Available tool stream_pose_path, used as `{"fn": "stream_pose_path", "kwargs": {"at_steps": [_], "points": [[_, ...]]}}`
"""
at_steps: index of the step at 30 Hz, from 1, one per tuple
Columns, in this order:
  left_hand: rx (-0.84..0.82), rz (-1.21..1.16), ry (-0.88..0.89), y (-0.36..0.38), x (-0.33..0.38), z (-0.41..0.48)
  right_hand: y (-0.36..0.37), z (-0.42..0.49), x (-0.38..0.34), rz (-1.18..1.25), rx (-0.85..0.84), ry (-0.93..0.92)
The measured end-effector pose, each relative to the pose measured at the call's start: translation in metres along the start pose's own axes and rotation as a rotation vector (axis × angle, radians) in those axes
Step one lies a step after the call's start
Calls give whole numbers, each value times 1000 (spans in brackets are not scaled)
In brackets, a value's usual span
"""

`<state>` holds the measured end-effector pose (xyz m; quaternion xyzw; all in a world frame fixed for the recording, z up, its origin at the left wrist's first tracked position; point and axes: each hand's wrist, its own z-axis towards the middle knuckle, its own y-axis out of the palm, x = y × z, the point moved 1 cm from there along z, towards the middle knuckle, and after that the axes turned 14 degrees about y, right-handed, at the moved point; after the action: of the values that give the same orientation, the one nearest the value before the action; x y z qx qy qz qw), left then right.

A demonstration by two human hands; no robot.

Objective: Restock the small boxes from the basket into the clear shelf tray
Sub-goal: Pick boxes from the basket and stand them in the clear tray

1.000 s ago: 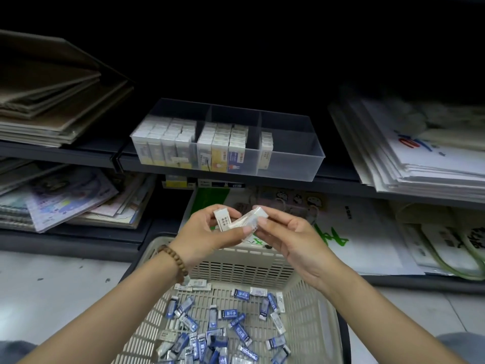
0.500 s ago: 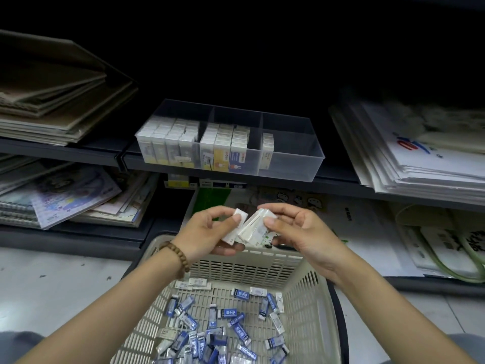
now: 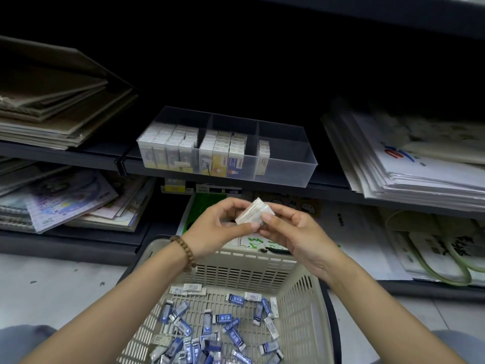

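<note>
The left hand [image 3: 217, 228] pinches one end of a small stack of white boxes [image 3: 253, 214] above the basket [image 3: 236, 254]; the right hand [image 3: 294, 232] has its grip closed on the other end. It looks like squaring-up. The next move should lift them upright into the tray [image 3: 288, 169], whose right compartment stands mostly bare.

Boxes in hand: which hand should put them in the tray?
Right, probably. Left hand and right hand both pinch the boxes, but the right hand sits below the right compartment of the tray, the only one with room; the other two look full.
</note>
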<state>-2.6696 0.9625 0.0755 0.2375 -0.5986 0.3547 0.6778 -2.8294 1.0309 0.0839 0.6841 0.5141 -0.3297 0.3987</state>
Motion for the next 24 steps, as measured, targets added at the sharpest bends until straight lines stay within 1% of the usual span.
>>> {"fn": "stream_pose_path", "kwargs": {"at_steps": [2, 5, 7, 9, 12, 15, 16, 17, 19, 21, 24], "points": [[28, -13, 49, -3, 7, 6, 1, -1, -10, -4, -38, -13], [110, -48, 102, -6, 19, 18, 0, 0, -30, -10, -42, -74], [171, -52, 133, -7, 26, 27, -1, 0, -46, -59, -47, -105], [196, -67, 181, -9, 31, 34, -3, 1, -64, -123, -46, -134], [206, -85, 232, -17, 36, 43, -10, 4, -95, -211, 11, -196], [225, -129, 225, -26, 39, 49, -18, 8, -123, -320, 89, -244], [240, -91, 248, -28, 40, 50, -21, 10, -131, -353, 103, -248], [257, -2, 285, -32, 41, 50, -24, 12, -137, -383, 120, -248], [268, 253, 335, -40, 39, 49, -29, 18, -148, -438, 176, -239], [255, 492, 333, -49, 35, 48, -33, 24, -155, -487, 213, -234], [203, 674, 335, -52, 29, 47, -34, 31, -158, -542, 158, -220]]}}
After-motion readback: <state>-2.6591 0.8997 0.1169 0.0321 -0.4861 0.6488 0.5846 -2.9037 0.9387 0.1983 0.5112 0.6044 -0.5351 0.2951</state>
